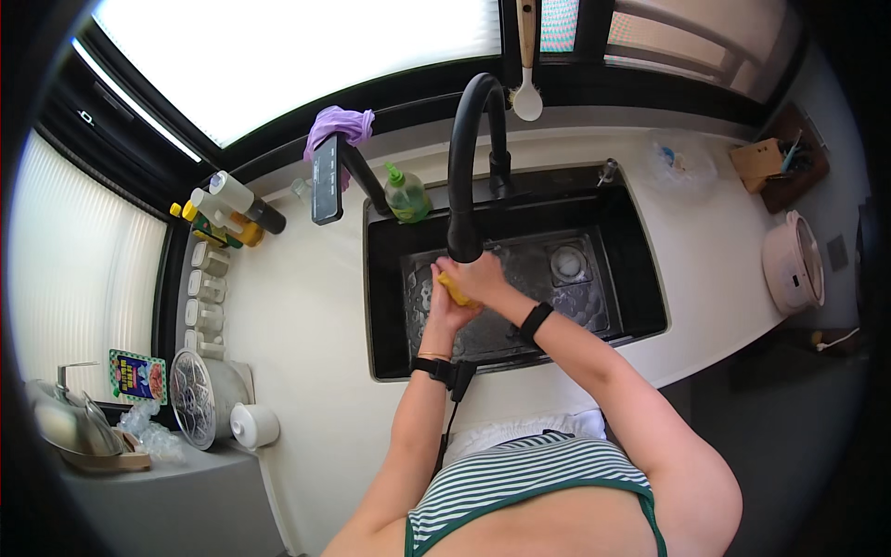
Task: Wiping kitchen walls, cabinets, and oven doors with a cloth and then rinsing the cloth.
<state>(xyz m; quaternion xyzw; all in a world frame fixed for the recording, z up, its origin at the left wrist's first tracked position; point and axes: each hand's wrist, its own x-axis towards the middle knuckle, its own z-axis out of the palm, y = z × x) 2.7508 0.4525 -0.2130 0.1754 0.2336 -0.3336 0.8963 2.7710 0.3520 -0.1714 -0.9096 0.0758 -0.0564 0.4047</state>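
Over the left part of a black kitchen sink (630,306), both hands press together around a yellow cloth or sponge (456,289). My left hand (445,310) cups it from below and the left side. My right hand (480,278) lies over its upper right side, with the fingers partly hidden under the spout of the black faucet (463,230). Whether water runs from the spout cannot be told. The sink floor is wet, with some suds, and the round drain strainer (569,263) lies to the right of the hands.
Behind the sink stand a green soap bottle (407,195) and a black post with a purple cloth (337,129). A long-handled brush (527,97) hangs by the window. Bottles (237,202) and a steel pot (209,397) stand left, a pink cooker (793,264) right.
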